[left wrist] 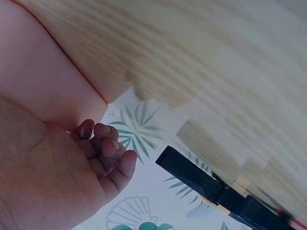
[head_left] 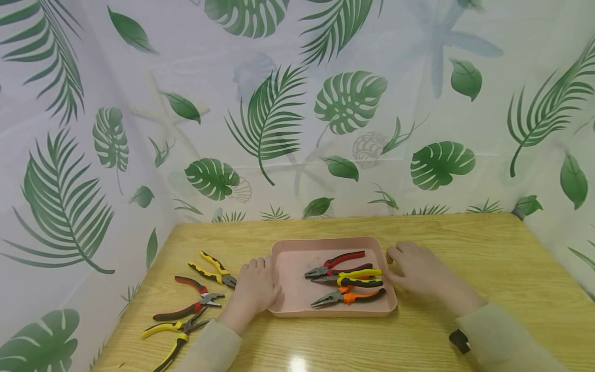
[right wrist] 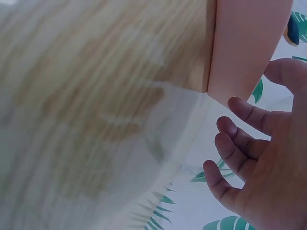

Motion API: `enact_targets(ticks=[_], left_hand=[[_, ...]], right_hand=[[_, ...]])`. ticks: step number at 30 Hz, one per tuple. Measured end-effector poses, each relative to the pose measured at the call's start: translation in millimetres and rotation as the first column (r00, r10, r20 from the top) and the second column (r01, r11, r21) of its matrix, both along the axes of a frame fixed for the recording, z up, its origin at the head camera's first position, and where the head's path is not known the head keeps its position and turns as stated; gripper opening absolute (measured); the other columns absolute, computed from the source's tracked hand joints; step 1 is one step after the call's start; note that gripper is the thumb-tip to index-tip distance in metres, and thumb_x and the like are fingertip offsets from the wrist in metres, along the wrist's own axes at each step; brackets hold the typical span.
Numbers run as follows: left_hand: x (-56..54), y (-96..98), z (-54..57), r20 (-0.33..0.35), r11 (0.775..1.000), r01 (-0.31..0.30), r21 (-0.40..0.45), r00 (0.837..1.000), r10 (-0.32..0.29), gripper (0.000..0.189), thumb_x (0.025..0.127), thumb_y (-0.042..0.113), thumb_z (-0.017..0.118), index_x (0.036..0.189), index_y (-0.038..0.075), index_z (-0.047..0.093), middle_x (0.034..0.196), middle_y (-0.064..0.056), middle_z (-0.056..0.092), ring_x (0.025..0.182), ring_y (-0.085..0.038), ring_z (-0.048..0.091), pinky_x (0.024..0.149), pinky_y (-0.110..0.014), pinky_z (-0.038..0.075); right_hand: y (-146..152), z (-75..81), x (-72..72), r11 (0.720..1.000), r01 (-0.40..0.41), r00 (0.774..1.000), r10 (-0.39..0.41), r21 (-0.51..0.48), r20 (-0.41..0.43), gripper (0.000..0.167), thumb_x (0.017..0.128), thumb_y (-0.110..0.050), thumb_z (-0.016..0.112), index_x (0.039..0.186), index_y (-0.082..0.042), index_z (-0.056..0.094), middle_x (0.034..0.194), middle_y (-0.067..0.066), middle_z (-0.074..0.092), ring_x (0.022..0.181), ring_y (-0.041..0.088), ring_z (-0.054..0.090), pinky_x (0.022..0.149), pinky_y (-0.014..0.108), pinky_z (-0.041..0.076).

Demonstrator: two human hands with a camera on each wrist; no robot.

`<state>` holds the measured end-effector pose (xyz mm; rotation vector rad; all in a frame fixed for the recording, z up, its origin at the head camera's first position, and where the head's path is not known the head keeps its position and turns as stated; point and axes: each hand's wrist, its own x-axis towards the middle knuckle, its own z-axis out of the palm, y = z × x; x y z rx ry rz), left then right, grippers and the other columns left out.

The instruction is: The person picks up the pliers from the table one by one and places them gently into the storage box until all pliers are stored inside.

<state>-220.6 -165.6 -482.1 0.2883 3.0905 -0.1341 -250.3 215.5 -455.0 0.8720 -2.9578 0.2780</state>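
A pink rectangular tray [head_left: 293, 274] lies on the table between the hands. My left hand [head_left: 254, 289] grips its left end, with the thumb at the rim and the other fingers curled beside the wall. At the opposite end, my right hand [head_left: 418, 271] holds the tray's edge between thumb and fingers; these fingers [right wrist: 240, 158] are bent and spread. Inside the tray are red-and-black combination pliers [head_left: 344, 257], yellow-and-black pliers [head_left: 360, 281] and orange-and-black long-nose pliers [head_left: 358, 297], their jaws pointing left.
Left of the tray lie yellow-and-black pliers [head_left: 214, 268], spread red-and-black pliers [head_left: 183, 310] and spread yellow-and-black long-nose pliers [head_left: 178, 333], partly behind the left sleeve. A leaf-patterned sheet [head_left: 288, 129] hangs behind the wooden table [head_left: 316, 346].
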Motion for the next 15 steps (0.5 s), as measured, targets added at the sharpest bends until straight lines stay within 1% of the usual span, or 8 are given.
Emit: enact_targets(ticks=[5,10,15], left_hand=[[0.9,-0.3,0.8,0.002,1.0,-0.003,-0.001,1.0,0.003,0.048,0.098,0.042,0.063,0.124,0.003,0.05,0.107,-0.014,0.061,0.099,-0.03,0.06,0.092,-0.047,0.052],[0.0,-0.8,0.5,0.005,1.0,-0.001,0.0,1.0,0.001,0.047,0.098,0.041,0.062,0.124,0.003,0.05,0.106,-0.014,0.06,0.097,-0.029,0.058,0.091,-0.046,0.051],[-0.3,-0.7,1.0,0.009,1.0,0.004,0.003,1.0,-0.004,0.048,0.098,0.04,0.061,0.126,0.002,0.05,0.105,-0.014,0.059,0.096,-0.028,0.057,0.09,-0.046,0.051]], right_hand=[[1,-4.5,0.3,1.0,-0.001,0.999,0.001,-0.005,0.032,0.024,0.1,-0.037,0.069,0.097,-0.014,0.063,0.088,-0.001,0.055,0.078,0.016,0.049,0.066,0.037,0.043],[2,-10.9,0.2,1.0,-0.004,1.0,0.004,-0.021,0.02,0.02,0.101,-0.035,0.067,0.095,-0.017,0.064,0.086,-0.003,0.054,0.077,0.013,0.048,0.066,0.033,0.041],[3,-16.8,0.1,1.0,-0.004,1.0,0.004,-0.027,0.017,0.019,0.102,-0.035,0.064,0.097,-0.017,0.066,0.087,-0.003,0.055,0.078,0.015,0.049,0.065,0.036,0.042]])
